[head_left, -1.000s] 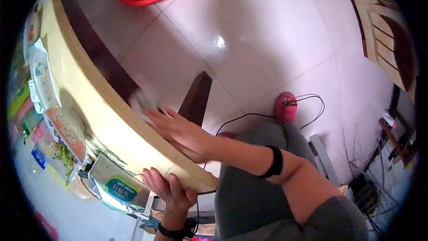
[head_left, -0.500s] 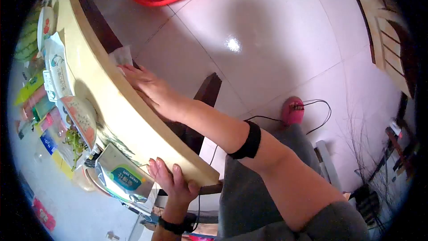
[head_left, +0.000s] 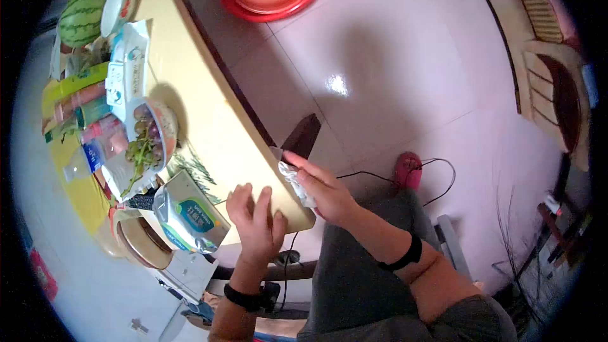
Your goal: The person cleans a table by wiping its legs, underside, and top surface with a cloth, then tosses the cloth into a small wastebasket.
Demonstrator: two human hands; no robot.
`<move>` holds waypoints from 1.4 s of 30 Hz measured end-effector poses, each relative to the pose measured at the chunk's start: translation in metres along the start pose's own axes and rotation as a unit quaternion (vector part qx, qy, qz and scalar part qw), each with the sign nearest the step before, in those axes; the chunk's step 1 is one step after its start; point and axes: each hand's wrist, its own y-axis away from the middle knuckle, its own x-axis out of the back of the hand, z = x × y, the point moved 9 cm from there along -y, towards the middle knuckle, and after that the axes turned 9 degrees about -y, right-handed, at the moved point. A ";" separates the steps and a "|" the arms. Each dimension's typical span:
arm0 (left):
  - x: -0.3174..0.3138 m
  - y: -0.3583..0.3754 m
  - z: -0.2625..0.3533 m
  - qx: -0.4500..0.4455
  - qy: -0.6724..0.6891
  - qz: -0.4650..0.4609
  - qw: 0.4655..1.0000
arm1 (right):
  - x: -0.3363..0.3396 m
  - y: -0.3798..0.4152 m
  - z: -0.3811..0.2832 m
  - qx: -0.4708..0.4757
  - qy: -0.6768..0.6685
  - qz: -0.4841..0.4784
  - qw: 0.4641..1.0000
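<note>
One watermelon (head_left: 83,15) lay on the bench (head_left: 187,76), well beyond the tissue pack (head_left: 195,210), with a wipes pack (head_left: 130,66) nearer and a bowl (head_left: 168,125) of grapes (head_left: 147,145) just beyond it. Just right of the tissue pack, the left hand (head_left: 256,225) rested on the bench, fingers spread and slightly bent, nothing seen in their hold. Farther right, a crumpled white tissue (head_left: 292,180) sat against the bench's outer edge, pinched in the closed fingers of the right hand (head_left: 328,197). Moments earlier that hand had reached farther along the edge; it had since drawn back roughly level with the tissue pack, so contact seemed shifted toward the near corner.
</note>
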 end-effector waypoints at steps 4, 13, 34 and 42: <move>0.023 -0.049 -0.016 0.065 0.042 0.107 0.991 | -0.021 -0.016 -0.021 0.047 0.119 0.032 0.991; 0.019 -0.045 -0.033 0.093 0.026 0.107 0.990 | -0.086 -0.125 -0.096 0.185 0.463 0.000 0.867; 0.024 -0.046 -0.037 0.098 0.059 0.125 0.986 | -0.018 -0.067 -0.102 -0.027 -0.144 0.289 0.946; 0.025 -0.067 -0.054 0.143 0.158 0.057 0.975 | -0.020 -0.116 -0.107 0.073 0.446 0.023 0.892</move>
